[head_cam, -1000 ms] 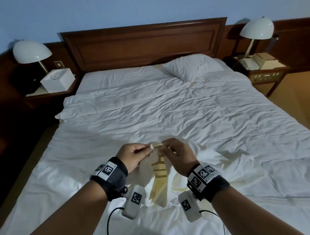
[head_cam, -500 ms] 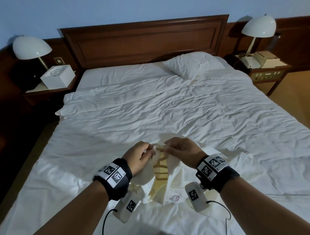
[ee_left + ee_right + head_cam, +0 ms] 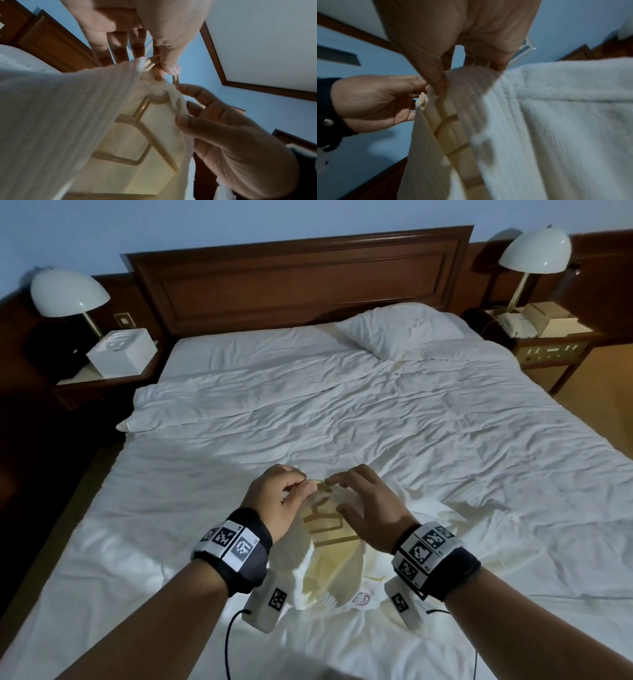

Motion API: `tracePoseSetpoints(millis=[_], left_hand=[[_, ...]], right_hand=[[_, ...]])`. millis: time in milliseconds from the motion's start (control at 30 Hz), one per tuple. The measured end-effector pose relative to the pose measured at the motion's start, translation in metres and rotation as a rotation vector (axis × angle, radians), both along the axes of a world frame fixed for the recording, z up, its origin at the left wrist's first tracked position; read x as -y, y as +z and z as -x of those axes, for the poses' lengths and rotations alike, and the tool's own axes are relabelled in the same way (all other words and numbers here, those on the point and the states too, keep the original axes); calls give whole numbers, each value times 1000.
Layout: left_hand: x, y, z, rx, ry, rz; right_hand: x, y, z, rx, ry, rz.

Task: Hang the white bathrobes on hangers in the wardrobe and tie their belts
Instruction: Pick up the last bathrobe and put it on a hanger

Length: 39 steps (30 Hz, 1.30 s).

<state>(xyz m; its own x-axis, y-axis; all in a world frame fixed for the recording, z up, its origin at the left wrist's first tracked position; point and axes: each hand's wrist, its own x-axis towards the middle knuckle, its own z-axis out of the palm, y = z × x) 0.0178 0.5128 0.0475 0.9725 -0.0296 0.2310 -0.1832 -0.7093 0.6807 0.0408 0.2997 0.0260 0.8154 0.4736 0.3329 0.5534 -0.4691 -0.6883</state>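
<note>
A white bathrobe (image 3: 442, 517) lies bunched on the bed (image 3: 342, 405), its collar end lifted between my hands. A beige hanger (image 3: 325, 523) sits inside the collar and shows through the opening. My left hand (image 3: 277, 498) pinches the hanger's hook (image 3: 152, 63) between thumb and forefinger. My right hand (image 3: 368, 508) pinches the collar cloth (image 3: 178, 106) just beside the hook, thumb on the near side. In the right wrist view the robe (image 3: 556, 121) drapes down to the right of the hanger (image 3: 447, 119). No belt or wardrobe is in view.
A pillow (image 3: 397, 328) lies at the head of the bed under a wooden headboard (image 3: 298, 278). Bedside tables with white lamps (image 3: 68, 292) (image 3: 534, 251) stand on both sides. A white box (image 3: 120, 352) sits on the left table.
Both hands have stayed together at the top of the hanger. My right hand's fingers have spread out more over the collar, and the hanger's frame shows more broadly in the opening.
</note>
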Motion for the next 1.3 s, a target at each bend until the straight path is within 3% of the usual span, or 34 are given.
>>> tracePoseSetpoints(millis=[67,167,267,333,467,567,667,767,1100,1200,1300], left_hand=[[0,4,0,55,-9,75],[-7,14,-3,51,-60,156],[-17,18,-8,11,-103,188],[-15,22,-7,-30,-153,221],[-10,28,-1,-4,-142,232],[-32,13,6,-164,-79,176],[-50,-6,18,-413,-110,-260],[-31,3,27,-405,-134,-499],[24,56,50,-340,-13,-443],[4,64,76,-315,54,-434],[-47,81,122,-312,162,-417]], right_hand=[[2,-3,3,-66,38,-41],[11,-6,4,-365,41,-95],[20,-8,-1,-210,-37,453],[19,-4,-5,-129,-8,644],[17,3,-7,-234,84,505],[33,12,-14,-201,-18,474],[52,25,-17,-269,50,295],[71,38,-21,-345,125,159],[121,99,-39,-178,282,605],[97,111,-36,-88,322,646],[40,136,-19,28,407,623]])
